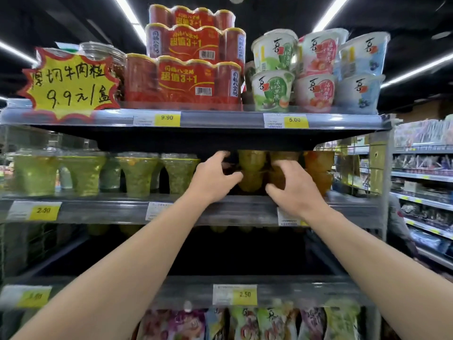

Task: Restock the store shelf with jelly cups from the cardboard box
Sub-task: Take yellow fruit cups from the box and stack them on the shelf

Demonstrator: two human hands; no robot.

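Both my hands reach into the second shelf (220,209) from the top. Stacked yellow and orange jelly cups (252,170) stand there in two layers. My left hand (215,177) curls its fingers round a dark cup at the left of the stack, mostly hidden behind the hand. My right hand (291,185) grips an orange-brown cup (278,179) in the lower layer. More orange cups (318,168) stand to the right. The cardboard box is out of view.
Green jelly cups (137,173) fill the left of the same shelf. Above sit red can packs (186,79), large jelly tubs (316,72) and a yellow price sign (68,82). Pouches (257,322) hang at the bottom. Another aisle's shelves (424,182) stand at the right.
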